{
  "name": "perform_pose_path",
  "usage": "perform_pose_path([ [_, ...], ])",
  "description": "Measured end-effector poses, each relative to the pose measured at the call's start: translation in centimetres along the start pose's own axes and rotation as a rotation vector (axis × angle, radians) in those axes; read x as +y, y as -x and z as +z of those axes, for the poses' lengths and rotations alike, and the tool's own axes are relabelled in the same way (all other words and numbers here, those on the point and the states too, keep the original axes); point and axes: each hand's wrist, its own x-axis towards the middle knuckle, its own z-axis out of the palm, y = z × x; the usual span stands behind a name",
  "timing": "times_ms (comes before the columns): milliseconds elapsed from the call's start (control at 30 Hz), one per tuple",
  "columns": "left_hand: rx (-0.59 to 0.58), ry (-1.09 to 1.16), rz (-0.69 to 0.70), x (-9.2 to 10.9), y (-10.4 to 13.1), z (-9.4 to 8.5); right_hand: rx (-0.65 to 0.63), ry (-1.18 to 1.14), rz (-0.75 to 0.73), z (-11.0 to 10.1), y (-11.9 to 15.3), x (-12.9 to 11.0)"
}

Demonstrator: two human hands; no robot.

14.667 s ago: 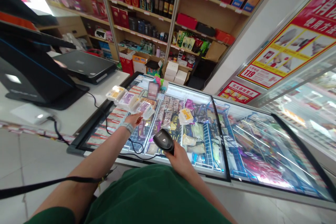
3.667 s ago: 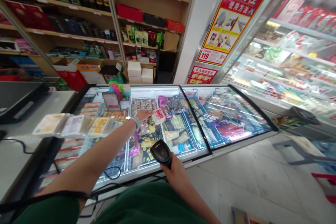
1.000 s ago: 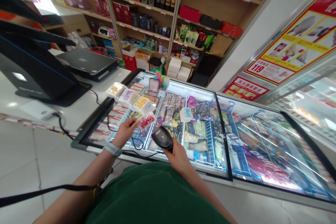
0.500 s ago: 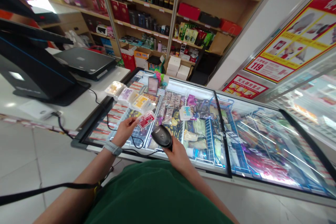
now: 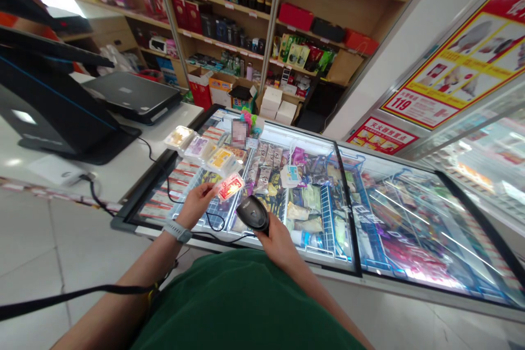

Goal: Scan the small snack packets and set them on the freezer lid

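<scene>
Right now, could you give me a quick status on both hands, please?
Left hand holds red packet. Right hand grips black scanner, aimed at packet, red glow on it. Nothing between them.

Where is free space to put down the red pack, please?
The freezer lid is bare between the blue pack and the scanner in the right hand. The left hand holds the red pack. It is crowded where three packs lie by the counter.

I see glossy plastic packet [image 5: 230,186], matt black plastic scanner [image 5: 254,213], shiny glass freezer lid [image 5: 369,197], wooden shelves [image 5: 328,16] at top.
</scene>
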Motion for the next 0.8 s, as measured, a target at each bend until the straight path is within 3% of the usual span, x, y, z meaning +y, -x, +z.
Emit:
perform_pose_path([
  [200, -0.002, 0.035, -0.026, -0.1, 0.1, 0.1, 0.002, -0.019, -0.01, 0.1, -0.1, 0.2],
  [333, 0.021, 0.175, -0.12, -0.2, -0.4, -0.2, 0.015, -0.028, 0.003, 0.1, -0.2, 0.2],
  [600, 0.136, 0.583, -0.274, 0.7, -4.7, -1.6, 0.022, -0.051, -0.011, 0.2, -0.1, 0.4],
  [800, 0.166, 0.662, -0.369, 0.7, -7.2, -1.6, 0.039, -0.064, -0.021, 0.1, 0.1, 0.5],
])
